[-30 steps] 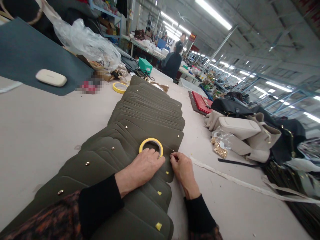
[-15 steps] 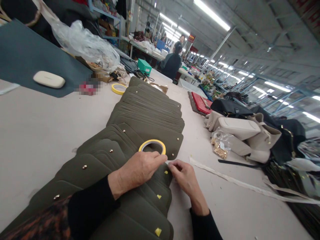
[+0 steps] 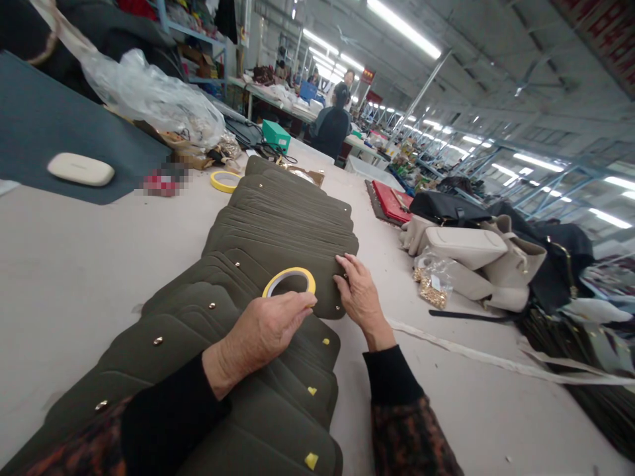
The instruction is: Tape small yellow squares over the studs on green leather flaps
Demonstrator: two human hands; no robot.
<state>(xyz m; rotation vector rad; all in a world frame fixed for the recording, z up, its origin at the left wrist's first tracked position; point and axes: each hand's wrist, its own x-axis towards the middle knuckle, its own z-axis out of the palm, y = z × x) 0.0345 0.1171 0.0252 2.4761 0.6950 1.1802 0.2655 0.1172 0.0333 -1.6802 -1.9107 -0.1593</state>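
My left hand (image 3: pixel 262 334) grips a roll of yellow tape (image 3: pixel 290 272), its thumb and fingers closed on the near side of the ring. Beneath it spreads a long overlapping row of dark olive panels (image 3: pixel 278 228), with rounded corners and small gold metal studs. My right hand (image 3: pixel 360 294) rests at the right edge of one panel, fingers apart and touching its surface around a stud. Small pieces of yellow tape (image 3: pixel 311 391) stick to the corners of several nearer panels.
A second yellow tape roll (image 3: pixel 225 181) lies left of the panels. At the right are beige and black bags (image 3: pixel 466 246), a plastic bag of gold hardware (image 3: pixel 431 284) and a pale strip (image 3: pixel 446 347). A white case (image 3: pixel 81 169) sits on grey material. A person (image 3: pixel 331 125) sits farther back.
My right hand has moved away from the left fingertips, forward onto the panel's right edge, and its pinched fingers have spread. My left hand still holds the tape roll. The view has shifted slightly.
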